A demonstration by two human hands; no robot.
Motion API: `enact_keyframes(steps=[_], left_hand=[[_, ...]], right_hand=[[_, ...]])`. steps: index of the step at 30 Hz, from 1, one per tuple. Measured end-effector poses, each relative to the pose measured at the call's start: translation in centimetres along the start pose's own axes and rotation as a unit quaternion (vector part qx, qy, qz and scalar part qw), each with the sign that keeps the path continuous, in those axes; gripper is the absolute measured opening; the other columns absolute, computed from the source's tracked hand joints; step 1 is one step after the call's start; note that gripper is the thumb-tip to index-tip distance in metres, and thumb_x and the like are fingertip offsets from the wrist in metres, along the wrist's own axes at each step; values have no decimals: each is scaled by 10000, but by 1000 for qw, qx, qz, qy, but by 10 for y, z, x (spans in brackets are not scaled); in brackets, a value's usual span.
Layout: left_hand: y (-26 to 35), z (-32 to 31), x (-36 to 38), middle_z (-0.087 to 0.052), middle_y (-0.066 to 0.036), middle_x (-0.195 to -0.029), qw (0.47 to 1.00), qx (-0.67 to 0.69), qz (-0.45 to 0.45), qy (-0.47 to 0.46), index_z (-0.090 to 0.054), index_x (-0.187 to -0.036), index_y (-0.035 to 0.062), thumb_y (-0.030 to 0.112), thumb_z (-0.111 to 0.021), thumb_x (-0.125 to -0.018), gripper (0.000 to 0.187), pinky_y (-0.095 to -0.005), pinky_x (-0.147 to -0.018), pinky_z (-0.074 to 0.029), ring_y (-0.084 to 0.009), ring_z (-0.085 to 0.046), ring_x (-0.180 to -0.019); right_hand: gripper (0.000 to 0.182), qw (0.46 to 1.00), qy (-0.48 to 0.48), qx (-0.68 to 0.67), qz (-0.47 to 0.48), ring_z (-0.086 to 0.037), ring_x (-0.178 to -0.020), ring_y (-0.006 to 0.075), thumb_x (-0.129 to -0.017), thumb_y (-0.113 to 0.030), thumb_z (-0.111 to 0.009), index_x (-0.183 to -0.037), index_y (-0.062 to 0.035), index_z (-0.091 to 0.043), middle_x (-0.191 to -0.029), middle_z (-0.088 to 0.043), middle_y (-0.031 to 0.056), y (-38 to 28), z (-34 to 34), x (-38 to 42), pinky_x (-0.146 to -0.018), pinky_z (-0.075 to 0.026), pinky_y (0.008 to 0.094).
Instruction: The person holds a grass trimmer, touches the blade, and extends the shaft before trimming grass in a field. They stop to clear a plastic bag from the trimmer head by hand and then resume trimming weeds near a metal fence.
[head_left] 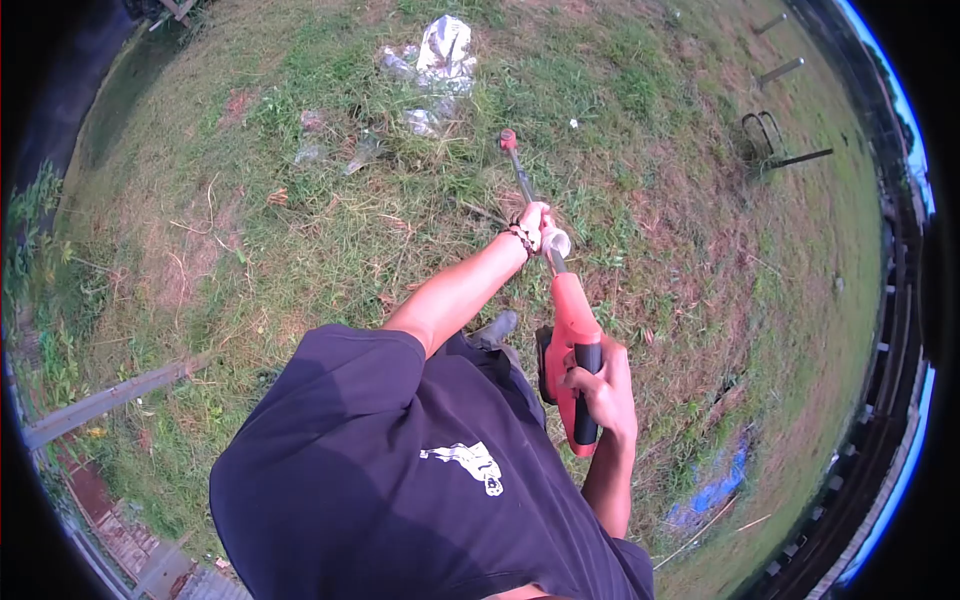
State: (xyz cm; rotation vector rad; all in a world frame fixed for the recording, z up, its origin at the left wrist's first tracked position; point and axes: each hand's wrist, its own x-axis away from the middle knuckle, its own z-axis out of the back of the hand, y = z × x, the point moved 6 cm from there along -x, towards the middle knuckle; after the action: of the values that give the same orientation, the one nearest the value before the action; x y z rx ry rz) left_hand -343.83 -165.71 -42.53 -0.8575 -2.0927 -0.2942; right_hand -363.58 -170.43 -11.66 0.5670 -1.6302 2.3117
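A red cordless grass trimmer (572, 305) slants across the view, its red cutting head (508, 140) at the far end low over the grass. My left hand (535, 225), with a dark beaded bracelet at the wrist, is closed around the front part of the trimmer near its pale ring-shaped piece. Farther back, my right hand (606, 392) wraps round the black rear grip, thumb across it. Part of a dark battery-like block shows beside the red body. Whether a finger presses a trigger is hidden.
Crumpled silvery and clear plastic (445, 50) lies in the grass ahead. Metal posts (780, 70) and a bent metal loop (763, 137) stand at right. A metal bar (115, 400) lies at left, a blue sheet (712, 487) at lower right. My boot (495, 328) shows below my arm.
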Motion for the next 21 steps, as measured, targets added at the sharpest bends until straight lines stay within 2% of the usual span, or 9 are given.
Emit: enact_keyframes(steps=[4, 5, 6, 8, 9, 12, 14, 17, 21], left_hand=[[2, 29, 7, -384, 32, -511, 998, -3, -46, 36, -362, -629, 161, 148, -547, -775, 237, -250, -417, -363, -90, -385, -419], [3, 39, 14, -378, 33, -506, 998, -1, -54, 39, -360, -624, 166, 147, -547, -771, 238, -254, -419, -360, -93, -382, -421], [7, 44, 42, -349, 42, -491, 990, -23, -89, 108, -346, -593, 179, 146, -543, -752, 255, -271, -427, -349, -102, -354, -422], [10, 72, 60, -324, 51, -483, 980, -35, -124, 149, -320, -565, 185, 145, -532, -730, 271, -280, -428, -346, -107, -328, -423], [6, 124, -20, -326, 2, -468, 982, 1, -81, 170, -301, -579, 159, 238, -521, -697, 262, -348, -389, -326, -171, -310, -383], [5, 103, 96, -286, 41, -485, 972, 46, -72, 220, -295, -548, 188, 182, -555, -666, 285, -297, -422, -353, -119, -303, -421], [6, 120, 99, -282, 33, -488, 966, 30, -92, 239, -283, -543, 191, 190, -563, -655, 301, -297, -415, -357, -124, -301, -415], [13, 148, 71, -294, 49, -486, 971, 40, -94, 215, -286, -556, 190, 177, -573, -688, 316, -284, -407, -345, -112, -293, -402], [14, 153, 1, -300, 61, -478, 984, 14, -79, 160, -287, -566, 191, 173, -585, -711, 332, -268, -393, -316, -99, -291, -392]], right_hand=[[440, 996, -16, -63, -58, -536, -560, 128, -519, -46, -614, -948, 46, -579, -732, -562, 44, 12, 15, 2, -497, -435, 266], [360, 993, -23, -90, -79, -545, -595, 116, -541, -52, -624, -885, 40, -565, -716, -564, 42, 5, 18, 6, -508, -431, 256], [404, 989, -48, -112, -84, -548, -595, 121, -534, -52, -626, -924, 42, -578, -733, -566, 45, 8, 20, 6, -507, -433, 247], [423, 983, -71, -128, -112, -544, -589, 125, -538, -56, -620, -948, 43, -587, -734, -572, 49, 12, 25, 6, -503, -433, 245], [425, 980, -83, -135, -119, -542, -586, 125, -541, -58, -618, -953, 41, -591, -737, -575, 50, 14, 26, 4, -503, -431, 247], [427, 971, -106, -161, -140, -536, -578, 126, -551, -63, -611, -967, 36, -597, -748, -581, 53, 25, 27, -3, -504, -429, 252], [424, 963, -110, -189, -159, -533, -575, 125, -560, -62, -605, -973, 35, -595, -757, -584, 55, 29, 25, -4, -506, -429, 255], [413, 969, -128, -158, -143, -536, -575, 120, -571, -63, -616, -972, 32, -587, -740, -578, 48, 32, 17, -1, -513, -429, 252], [380, 974, -79, -172, -122, -521, -548, 116, -592, -66, -629, -957, 33, -590, -705, -565, 41, 43, 12, 10, -498, -423, 245]])
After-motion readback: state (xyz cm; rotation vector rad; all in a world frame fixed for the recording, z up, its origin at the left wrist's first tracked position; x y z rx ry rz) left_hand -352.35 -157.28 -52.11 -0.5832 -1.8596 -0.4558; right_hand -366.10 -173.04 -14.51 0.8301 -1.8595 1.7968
